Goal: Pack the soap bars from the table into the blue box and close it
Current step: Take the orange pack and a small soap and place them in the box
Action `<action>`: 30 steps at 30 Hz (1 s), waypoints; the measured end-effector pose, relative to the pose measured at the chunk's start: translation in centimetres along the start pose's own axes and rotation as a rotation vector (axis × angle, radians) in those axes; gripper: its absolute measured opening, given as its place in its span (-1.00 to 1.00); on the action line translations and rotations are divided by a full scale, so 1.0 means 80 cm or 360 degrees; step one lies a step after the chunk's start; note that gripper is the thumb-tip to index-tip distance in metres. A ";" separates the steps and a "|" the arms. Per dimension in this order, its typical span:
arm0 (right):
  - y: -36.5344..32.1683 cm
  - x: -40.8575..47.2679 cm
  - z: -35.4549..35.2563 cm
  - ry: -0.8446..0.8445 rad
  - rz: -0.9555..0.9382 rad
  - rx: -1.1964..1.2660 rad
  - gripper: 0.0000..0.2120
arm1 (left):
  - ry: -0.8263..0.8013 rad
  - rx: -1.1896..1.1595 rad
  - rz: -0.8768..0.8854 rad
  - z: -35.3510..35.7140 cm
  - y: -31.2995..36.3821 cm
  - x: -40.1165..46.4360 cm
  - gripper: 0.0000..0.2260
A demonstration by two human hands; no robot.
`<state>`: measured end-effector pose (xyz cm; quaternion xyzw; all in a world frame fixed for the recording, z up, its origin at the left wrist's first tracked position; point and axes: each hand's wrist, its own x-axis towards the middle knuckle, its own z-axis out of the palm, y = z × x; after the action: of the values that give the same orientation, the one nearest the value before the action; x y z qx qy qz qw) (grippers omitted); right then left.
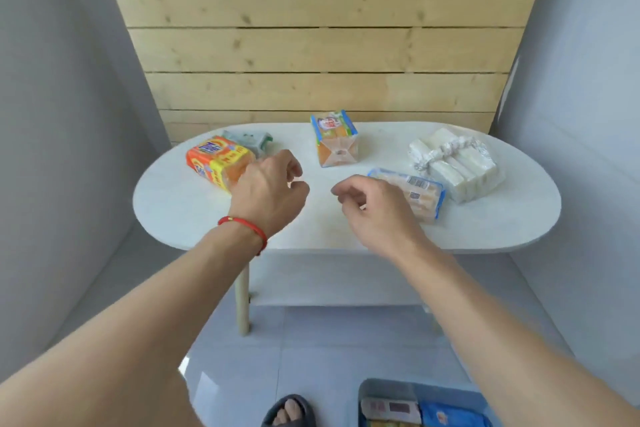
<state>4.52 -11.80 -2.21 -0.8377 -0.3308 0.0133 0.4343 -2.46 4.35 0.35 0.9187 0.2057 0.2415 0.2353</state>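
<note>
Head view: I am hovering both loose, empty hands, left hand (268, 189) and right hand (375, 208), over five soap packs lying unpacked from nine to three o'clock, blue box (415, 404) at five o'clock part-filled, unclosed.

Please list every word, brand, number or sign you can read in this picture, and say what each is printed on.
None can be read for certain.
Orange and yellow soap pack: large blue logo, too blurred to read.
Upright blue-edged pack: picture label, text unreadable.
Flat blue-edged pack: barcode and fine print, too small.
Green pack: blurred.
Packs in the blue box: labels blurred.
</note>
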 end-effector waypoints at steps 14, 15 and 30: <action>-0.023 0.179 0.182 -0.0366 -0.0127 -0.0232 -0.31 | 0.0158 0.0394 -0.0246 0.011 -0.137 0.039 -0.52; -0.020 0.187 0.194 -0.0310 -0.0134 -0.0319 -0.29 | 0.0170 0.0398 -0.0247 0.008 -0.141 0.039 -0.53; -0.030 0.105 0.160 0.0298 -0.0438 -0.1096 -0.76 | 0.0367 0.0083 -0.0255 0.006 -0.105 0.032 -0.80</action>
<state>5.84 3.11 -6.17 -0.8799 -0.3842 -0.2337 0.1536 -2.40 12.21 -3.58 0.8713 0.3103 0.3204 0.2046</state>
